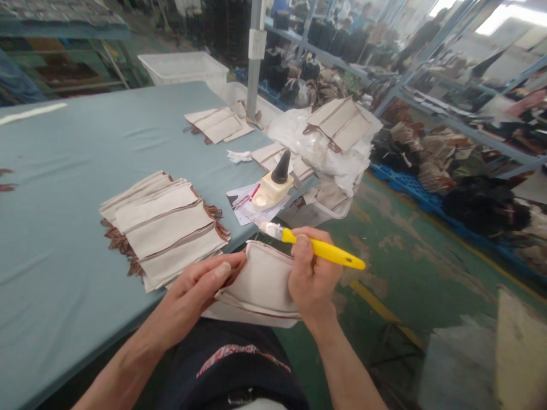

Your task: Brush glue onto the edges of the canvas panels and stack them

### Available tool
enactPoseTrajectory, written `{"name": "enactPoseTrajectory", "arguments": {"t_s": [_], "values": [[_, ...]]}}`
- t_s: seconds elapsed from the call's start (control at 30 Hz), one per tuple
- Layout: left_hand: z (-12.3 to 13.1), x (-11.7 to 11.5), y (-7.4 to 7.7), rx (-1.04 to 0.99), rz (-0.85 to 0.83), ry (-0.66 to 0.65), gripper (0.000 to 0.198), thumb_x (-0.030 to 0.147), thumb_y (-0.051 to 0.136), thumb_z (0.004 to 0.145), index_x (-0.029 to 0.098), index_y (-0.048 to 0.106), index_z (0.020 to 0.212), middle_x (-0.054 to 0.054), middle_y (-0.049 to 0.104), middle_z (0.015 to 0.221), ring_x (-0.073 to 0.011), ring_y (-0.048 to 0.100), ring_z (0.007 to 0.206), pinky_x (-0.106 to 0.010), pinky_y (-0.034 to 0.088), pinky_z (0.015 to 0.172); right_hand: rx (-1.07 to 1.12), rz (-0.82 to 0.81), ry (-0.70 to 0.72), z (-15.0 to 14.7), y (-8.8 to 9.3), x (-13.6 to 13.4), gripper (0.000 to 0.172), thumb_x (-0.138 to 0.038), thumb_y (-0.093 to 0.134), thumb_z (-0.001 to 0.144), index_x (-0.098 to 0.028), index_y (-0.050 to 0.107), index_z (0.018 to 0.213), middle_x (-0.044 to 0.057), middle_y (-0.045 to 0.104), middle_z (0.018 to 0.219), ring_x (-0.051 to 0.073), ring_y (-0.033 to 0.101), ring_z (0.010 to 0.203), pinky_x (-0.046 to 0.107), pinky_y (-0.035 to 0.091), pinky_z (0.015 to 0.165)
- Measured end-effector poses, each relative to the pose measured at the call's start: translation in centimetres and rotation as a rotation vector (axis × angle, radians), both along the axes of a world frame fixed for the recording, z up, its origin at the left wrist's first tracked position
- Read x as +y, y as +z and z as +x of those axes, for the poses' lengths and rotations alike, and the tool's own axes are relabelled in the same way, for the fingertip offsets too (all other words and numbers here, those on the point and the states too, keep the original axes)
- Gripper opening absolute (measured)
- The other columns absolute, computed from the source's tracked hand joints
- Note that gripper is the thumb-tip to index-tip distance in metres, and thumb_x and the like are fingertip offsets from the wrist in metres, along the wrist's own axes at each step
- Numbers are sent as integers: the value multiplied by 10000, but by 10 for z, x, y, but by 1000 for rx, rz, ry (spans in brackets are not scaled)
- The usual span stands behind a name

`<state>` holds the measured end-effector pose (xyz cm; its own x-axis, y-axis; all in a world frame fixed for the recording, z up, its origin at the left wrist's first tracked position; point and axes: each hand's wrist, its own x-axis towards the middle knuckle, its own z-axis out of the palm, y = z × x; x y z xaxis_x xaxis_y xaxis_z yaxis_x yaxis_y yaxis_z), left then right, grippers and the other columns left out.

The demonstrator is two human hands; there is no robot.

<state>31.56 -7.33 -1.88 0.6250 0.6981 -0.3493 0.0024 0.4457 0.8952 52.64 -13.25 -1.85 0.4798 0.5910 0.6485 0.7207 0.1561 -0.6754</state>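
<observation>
My left hand (205,279) is closed on the left edge of a beige fabric piece (265,276) with brown edging, held above my lap. In my right hand (314,273) is a yellow-handled brush (329,252), its white-coated tip pointing left above the piece's far edge. The lower fingers of that hand also rest against the piece's right side. Just beyond the brush, a cream bottle with a black nozzle (269,191) stands on a printed sheet (241,210) at the table's corner. To the left lies a stack of similar beige pieces (171,228) with brown edges.
The blue-green covered table (64,228) extends left. More beige pieces (220,122) lie at its far edge. Beyond the corner stand a white bin (307,213) and a plastic-wrapped bundle (290,128). A metal post (253,74) rises behind. Loaded shelves (427,114) line the right.
</observation>
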Motion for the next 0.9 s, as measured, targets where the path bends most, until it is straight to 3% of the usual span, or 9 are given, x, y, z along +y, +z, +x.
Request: {"name": "enactPoseTrajectory", "arguments": {"t_s": [0.1,0.27,0.4,0.5,0.63,0.77,0.9], "values": [[-9,-1,-4,48,117,11,505,608,704,986,230,832,1296,-132,821,1298,-323,747,1186,-352,610,986,33,-15,-105,13,12,-1,315,-411,506,1114,-206,716,1000,20,717,778,171,674,655,303,571,675],[-5,-10,-2,126,444,-207,283,410,699,1025,210,866,1136,-57,837,915,-218,754,829,-242,584,759,47,-38,-153,25,15,-1,397,-471,479,1129,-195,716,970,3,680,723,160,639,616,285,514,616],[8,-13,8,98,619,-255,268,274,591,1061,194,846,1080,-32,790,821,-178,713,760,-220,545,743,92,-67,-147,23,3,5,435,-511,462,1127,-200,716,958,6,688,719,169,647,627,296,514,631],[11,-15,16,87,660,-303,263,223,567,1044,193,827,1075,-37,801,859,-169,716,752,-212,533,732,113,-111,-130,24,-11,9,449,-532,456,1116,-199,717,966,18,706,740,184,674,674,311,526,673],[8,-22,16,80,583,-371,303,242,522,1063,189,801,958,-19,760,791,-149,662,681,-201,497,650,154,-136,-123,27,-20,3,462,-544,458,1104,-197,720,950,3,677,687,172,658,620,304,531,651],[4,-29,7,96,502,-323,343,235,501,1061,183,800,902,-24,738,761,-178,679,735,-232,528,709,257,-58,-107,16,-1,-21,389,-480,533,1091,-199,724,900,-55,588,556,126,559,454,245,454,483],[3,-34,-1,120,659,-285,348,161,484,1039,197,806,912,-33,766,838,-181,692,806,-242,535,794,345,-48,23,-7,23,-55,288,-353,589,1075,-211,715,858,-79,556,516,94,505,382,203,411,403]]}}
